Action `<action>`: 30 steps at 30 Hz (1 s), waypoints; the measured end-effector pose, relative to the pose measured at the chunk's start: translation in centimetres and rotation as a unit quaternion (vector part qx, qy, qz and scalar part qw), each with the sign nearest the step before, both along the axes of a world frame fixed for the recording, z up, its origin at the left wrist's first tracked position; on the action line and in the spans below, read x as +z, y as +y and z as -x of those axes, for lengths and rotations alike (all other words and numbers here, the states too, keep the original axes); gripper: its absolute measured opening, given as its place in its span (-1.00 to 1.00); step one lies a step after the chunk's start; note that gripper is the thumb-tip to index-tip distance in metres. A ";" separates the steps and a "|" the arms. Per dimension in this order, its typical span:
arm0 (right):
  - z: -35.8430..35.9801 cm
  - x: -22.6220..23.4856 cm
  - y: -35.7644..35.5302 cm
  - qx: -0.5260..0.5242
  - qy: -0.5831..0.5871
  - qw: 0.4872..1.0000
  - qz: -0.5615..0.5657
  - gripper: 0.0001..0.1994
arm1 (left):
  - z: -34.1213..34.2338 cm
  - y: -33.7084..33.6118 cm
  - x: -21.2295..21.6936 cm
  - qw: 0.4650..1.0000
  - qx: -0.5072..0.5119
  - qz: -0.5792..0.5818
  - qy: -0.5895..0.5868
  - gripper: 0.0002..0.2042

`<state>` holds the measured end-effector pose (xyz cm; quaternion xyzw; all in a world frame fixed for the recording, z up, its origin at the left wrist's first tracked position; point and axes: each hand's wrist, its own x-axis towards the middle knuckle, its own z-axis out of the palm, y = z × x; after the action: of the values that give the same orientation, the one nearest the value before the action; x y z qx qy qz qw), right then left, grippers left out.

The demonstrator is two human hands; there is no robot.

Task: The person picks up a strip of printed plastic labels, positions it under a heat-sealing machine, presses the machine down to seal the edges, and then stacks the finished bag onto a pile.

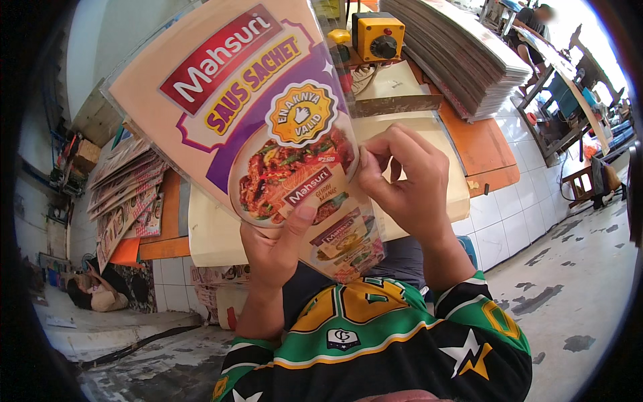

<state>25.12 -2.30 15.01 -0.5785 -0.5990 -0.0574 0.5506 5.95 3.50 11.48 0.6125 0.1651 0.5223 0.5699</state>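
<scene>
Head view: at nine o'clock, far left, a heap of printed sheets [124, 194] leans on the orange edge of a bench [167, 221], and below it, at eight o'clock, a person [94, 291] lies on the floor [589, 268] beside the tiled wall.

Near the centre, the left hand [278, 251] comes up from six o'clock. It is closed on the lower edge of a big printed card [241, 114], with the thumb [300, 221] pressed flat on the front; the other fingers are hidden behind the card. The card is held in the air, above the bench and close to the camera, tilted so its top goes to eleven o'clock. It shows a picture of a red dish, a yellow badge and small sachets on a purple and cream ground.

Just to the right, the right hand [405, 177] is curled, and its fingertips [375, 151] pinch the right edge of the card at about the middle height. Behind both hands a pale flat board [429, 134] lies on the bench.

At twelve o'clock stands a yellow box with a black knob [379, 37]. At one o'clock a thick stack of grey sheets [462, 60] rests on the bench. At two o'clock, far away, another person [529, 27] is at a table [569, 80].
</scene>
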 end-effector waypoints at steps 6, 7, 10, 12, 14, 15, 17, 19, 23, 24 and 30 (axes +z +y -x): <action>0.5 -1.0 0.0 -0.069 0.001 0.997 -0.027 -0.89 | -0.4 -0.7 0.2 1.000 -0.006 0.000 0.022 -0.70; 0.5 -1.1 0.0 -0.077 0.005 0.997 -0.029 -0.89 | -0.4 -0.7 0.0 0.999 0.000 -0.009 0.032 -0.68; 0.2 -1.3 0.2 -0.086 0.027 0.996 -0.027 -0.90 | -0.6 -0.6 -0.3 0.998 0.012 -0.028 0.053 -0.65; -0.3 -1.4 0.4 -0.074 0.059 0.995 -0.017 -0.90 | -0.9 -0.7 0.0 0.998 0.013 -0.028 0.053 -0.66; -0.4 -1.5 0.6 -0.082 0.039 0.996 -0.023 -0.90 | -1.3 -0.8 0.5 0.999 0.021 0.009 0.038 -0.68; -0.5 -1.5 0.7 -0.085 0.030 0.996 -0.027 -0.90 | -1.4 -0.8 0.7 0.999 0.025 0.027 0.031 -0.69; -0.8 -1.7 1.0 -0.103 0.025 0.994 -0.024 -0.90 | -1.3 -0.5 0.5 0.999 0.012 0.005 0.040 -0.72; -1.0 -1.9 1.3 -0.115 0.020 0.993 -0.026 -0.90 | -1.1 0.0 0.1 0.999 0.005 -0.011 0.051 -0.74; -1.5 -2.8 1.6 -0.134 0.005 0.990 -0.035 -0.90 | -1.0 0.5 -0.6 0.998 -0.002 -0.008 0.068 -0.75; -1.6 -2.9 1.6 -0.139 -0.001 0.990 -0.037 -0.90 | -1.1 0.6 -0.6 0.998 -0.004 -0.004 0.069 -0.76; -2.0 -2.1 1.0 -0.113 0.081 0.990 0.035 -0.92 | -1.2 1.6 -0.7 0.996 -0.018 0.019 0.084 -0.75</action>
<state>27.09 -1.28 12.94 -0.6645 -0.4849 -0.0513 0.5663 7.15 5.09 10.73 0.6462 0.2112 0.4554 0.5748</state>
